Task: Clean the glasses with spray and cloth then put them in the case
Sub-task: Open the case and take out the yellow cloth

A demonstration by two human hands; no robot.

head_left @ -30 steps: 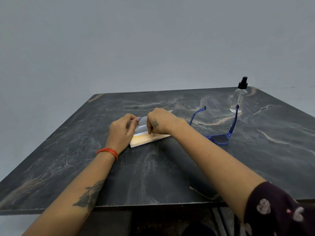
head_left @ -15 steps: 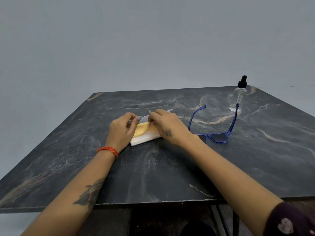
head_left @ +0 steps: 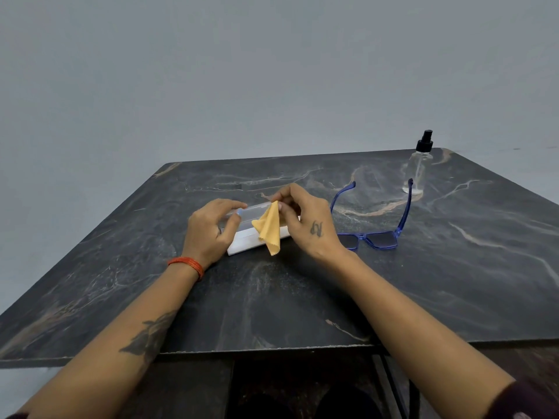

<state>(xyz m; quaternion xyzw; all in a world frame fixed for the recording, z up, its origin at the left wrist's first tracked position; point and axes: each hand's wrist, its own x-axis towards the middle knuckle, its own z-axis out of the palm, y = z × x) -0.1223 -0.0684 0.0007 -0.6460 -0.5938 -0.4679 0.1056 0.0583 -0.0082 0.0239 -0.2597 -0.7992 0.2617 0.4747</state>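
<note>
Two hands work at frame centre on the dark marbled counter [head_left: 302, 297]. Left hand [head_left: 208, 231] grips the clear lid of the white case [head_left: 257, 241], thumb and fingers curled round it; the case's long axis runs from lower left to upper right. Right hand [head_left: 308, 225] pinches the yellow cloth [head_left: 269, 228] by a corner, and the cloth hangs down in front of the case. Blue glasses [head_left: 373, 237] rest right of centre, lenses toward the viewer, temples open and pointing away toward the far edge. Spray bottle [head_left: 419, 167] stands upright at upper right, just beyond the right temple tip.
</note>
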